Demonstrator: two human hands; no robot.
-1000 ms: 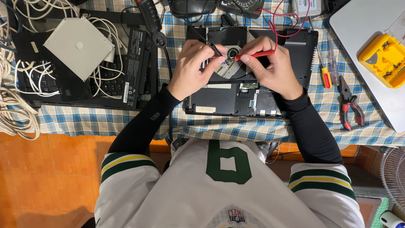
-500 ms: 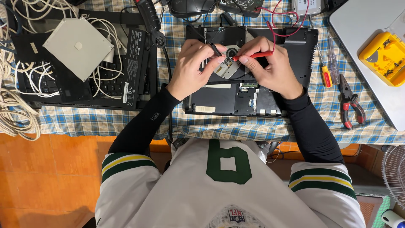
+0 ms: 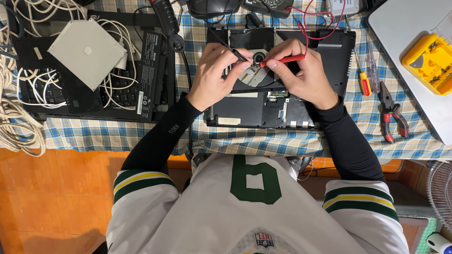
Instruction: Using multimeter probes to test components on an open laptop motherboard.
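sitting close against the table edge (image 3: 282,149), the person kept both forearms propped on the opened laptop base (image 3: 263,110), likely to steady fine work over it. the left hand (image 3: 214,75) had its fingers closed in a pencil pinch on a black probe (image 3: 231,48), slanted down toward the round hub of the optical drive (image 3: 256,59) set in the base; the right hand (image 3: 301,73) pinched a red probe (image 3: 282,59) the same way, its tip meeting the hub from the other side, so both points seemingly landed on one small spot. right of the base lay a yellow-handled screwdriver (image 3: 363,80) and red-handled pliers (image 3: 393,115), within easy reach. left of the base sat a second dark laptop (image 3: 94,94) under a pale flat drive (image 3: 87,47) and white cables (image 3: 19,117). beyond the base, red leads (image 3: 320,19) ran up to a meter (image 3: 266,5) at the far edge, clear of the hands.
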